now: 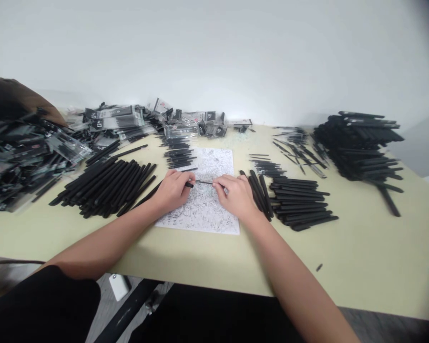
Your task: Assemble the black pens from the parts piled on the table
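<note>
Over a sheet of paper (200,214) covered in dark scribbles, my left hand (174,189) is closed on a black pen (189,184). My right hand (233,191) pinches the right end of a thin dark rod (204,182). The rod spans the gap between both hands, its left end at the fingers of my left hand. Whether it joins the black pen is too small to tell. Left of my left hand lies a pile of black pens (107,188); right of my right hand lie a few slanted black pens (259,193).
Plastic packets (117,116) and a brown box (28,97) stand at the back left. Thin refills (178,152) lie behind the paper. Stacked black pens (303,202) and a taller pile (361,147) are on the right. A small dark piece (319,267) lies near the front edge.
</note>
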Action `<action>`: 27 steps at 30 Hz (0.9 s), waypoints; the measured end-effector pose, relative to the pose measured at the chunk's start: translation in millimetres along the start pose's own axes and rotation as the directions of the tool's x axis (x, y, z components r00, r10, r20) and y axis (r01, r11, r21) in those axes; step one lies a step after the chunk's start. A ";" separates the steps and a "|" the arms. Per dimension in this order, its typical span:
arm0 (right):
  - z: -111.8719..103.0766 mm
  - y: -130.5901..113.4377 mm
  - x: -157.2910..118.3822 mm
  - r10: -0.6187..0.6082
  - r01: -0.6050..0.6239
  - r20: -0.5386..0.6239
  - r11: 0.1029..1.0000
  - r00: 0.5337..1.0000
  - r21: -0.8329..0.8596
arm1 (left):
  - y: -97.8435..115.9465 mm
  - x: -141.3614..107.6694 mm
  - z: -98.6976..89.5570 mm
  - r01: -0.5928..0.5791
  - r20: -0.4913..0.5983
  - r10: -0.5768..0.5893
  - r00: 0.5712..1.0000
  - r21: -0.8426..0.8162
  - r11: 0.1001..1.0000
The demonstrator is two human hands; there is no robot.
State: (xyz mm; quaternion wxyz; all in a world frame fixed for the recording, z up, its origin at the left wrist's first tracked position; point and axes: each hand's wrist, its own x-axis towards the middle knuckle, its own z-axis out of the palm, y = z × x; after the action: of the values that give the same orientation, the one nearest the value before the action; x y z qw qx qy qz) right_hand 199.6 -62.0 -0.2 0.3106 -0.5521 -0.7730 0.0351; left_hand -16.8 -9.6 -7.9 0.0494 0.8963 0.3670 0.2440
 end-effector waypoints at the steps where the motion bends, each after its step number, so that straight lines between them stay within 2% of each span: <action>1: -0.2 -0.5 0.0 0.004 -0.004 -0.003 1.000 1.000 0.009 | 0.2 -0.2 0.3 -0.007 -0.010 0.007 1.000 0.002 1.000; 10: -3.6 -2.6 0.4 0.016 -0.016 0.000 0.999 1.000 0.043 | 2.5 -1.4 2.4 -0.029 -0.043 0.030 0.999 0.020 0.999; 19: -8.9 1.7 1.3 -0.081 0.081 0.002 0.991 0.997 -0.110 | 1.5 0.3 -1.1 0.025 -0.081 -0.021 0.996 0.047 0.999; 23: -13.2 17.1 0.6 -0.029 0.029 0.002 0.989 1.000 -0.148 | -1.6 0.6 -2.2 0.093 -0.092 -0.087 0.992 0.063 0.994; 27: -20.8 32.3 -1.1 0.062 -0.070 -0.061 0.987 0.996 -0.147 | -2.2 -0.2 -3.2 0.152 -0.115 -0.143 0.983 0.072 0.986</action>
State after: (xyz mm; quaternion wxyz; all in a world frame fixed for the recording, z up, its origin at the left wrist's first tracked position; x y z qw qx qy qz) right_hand 237.4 -56.5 3.2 0.2886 -0.5998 -0.7458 -0.0279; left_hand -19.8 -8.5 -5.8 0.0110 0.8531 0.4442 0.2735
